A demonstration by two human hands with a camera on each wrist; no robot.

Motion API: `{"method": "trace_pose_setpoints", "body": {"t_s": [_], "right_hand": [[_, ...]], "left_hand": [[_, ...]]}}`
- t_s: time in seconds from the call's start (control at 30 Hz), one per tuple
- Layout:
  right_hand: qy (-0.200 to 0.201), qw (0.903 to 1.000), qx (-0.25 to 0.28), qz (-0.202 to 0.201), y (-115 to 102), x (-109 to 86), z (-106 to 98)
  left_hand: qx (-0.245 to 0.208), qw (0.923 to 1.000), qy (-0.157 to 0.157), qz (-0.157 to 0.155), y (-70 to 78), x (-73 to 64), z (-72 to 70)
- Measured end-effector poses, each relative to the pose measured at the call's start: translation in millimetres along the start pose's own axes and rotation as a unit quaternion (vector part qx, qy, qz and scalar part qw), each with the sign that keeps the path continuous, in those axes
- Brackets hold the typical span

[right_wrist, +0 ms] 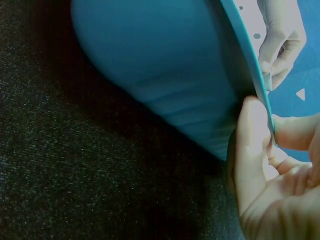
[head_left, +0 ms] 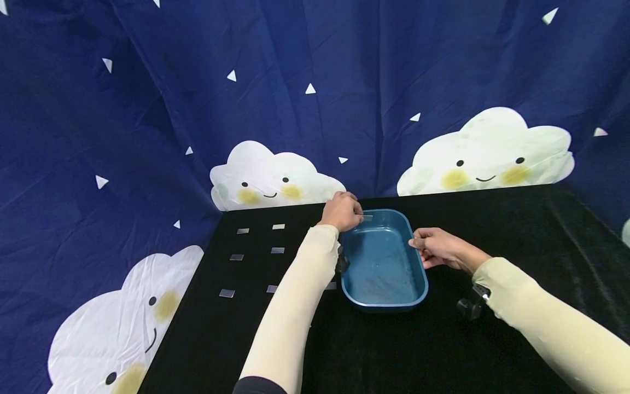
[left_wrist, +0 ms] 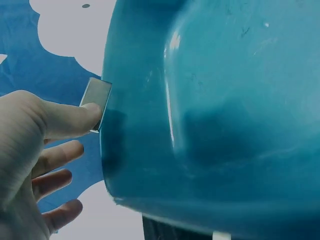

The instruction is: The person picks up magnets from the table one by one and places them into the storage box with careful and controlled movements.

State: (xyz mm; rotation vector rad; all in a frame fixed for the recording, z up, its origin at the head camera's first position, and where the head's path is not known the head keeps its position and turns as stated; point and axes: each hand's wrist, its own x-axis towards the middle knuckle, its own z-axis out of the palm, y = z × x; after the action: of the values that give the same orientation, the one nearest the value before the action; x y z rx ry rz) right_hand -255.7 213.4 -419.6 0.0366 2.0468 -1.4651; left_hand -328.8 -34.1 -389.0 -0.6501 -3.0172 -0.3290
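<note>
A blue rectangular basin [head_left: 384,279] sits on the black cloth. At its far left corner my left hand [head_left: 343,212] pinches a small thin see-through rectangular plate [left_wrist: 100,92] between thumb and forefinger. The plate's edge is right at the basin rim in the left wrist view, while the other fingers spread loosely below the thumb. On the basin's right side, my right hand [head_left: 440,249] grips the rim, thumb inside and fingers [right_wrist: 250,150] against the outer wall. No plate shows inside the basin.
Left of the basin, several similar small plates lie spaced in rows on the black cloth, among them a far plate [head_left: 278,226] and a near plate [head_left: 226,293]. One plate [head_left: 331,285] lies beside the basin, partly behind my left forearm. A blue cloud-print curtain [head_left: 275,109] hangs behind.
</note>
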Motion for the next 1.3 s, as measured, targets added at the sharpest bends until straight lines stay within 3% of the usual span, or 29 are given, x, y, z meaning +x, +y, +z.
{"method": "trace_pose_setpoints", "body": {"t_s": [0.2, 0.5, 0.77, 1.0, 1.13, 1.3], "right_hand": [[0.002, 1.0, -0.001, 0.001, 1.3, -0.6, 1.5], [0.002, 1.0, 0.003, 0.0, 2.1, -0.2, 4.7], [0.003, 1.0, 0.001, -0.002, 1.9, 0.1, 5.2], [0.005, 1.0, -0.001, 0.004, 0.2, -2.3, 3.1], [0.007, 0.9999, -0.005, 0.005, -0.5, -2.3, 1.8], [0.008, 0.9999, -0.01, 0.001, -0.5, -1.3, 1.5]], "left_hand": [[-0.002, 1.0, -0.006, -0.005, 4.2, 1.9, 7.9], [-0.054, 0.9984, -0.014, -0.009, 10.0, 4.5, 15.7], [-0.079, 0.9968, 0.012, 0.0, 12.7, 6.6, 22.6], [-0.091, 0.9955, 0.024, 0.011, 20.3, 5.4, 19.3], [-0.088, 0.9958, 0.017, 0.02, 24.5, 6.2, 19.3], [-0.116, 0.9931, -0.008, 0.013, 25.4, 7.9, 19.8]]}}
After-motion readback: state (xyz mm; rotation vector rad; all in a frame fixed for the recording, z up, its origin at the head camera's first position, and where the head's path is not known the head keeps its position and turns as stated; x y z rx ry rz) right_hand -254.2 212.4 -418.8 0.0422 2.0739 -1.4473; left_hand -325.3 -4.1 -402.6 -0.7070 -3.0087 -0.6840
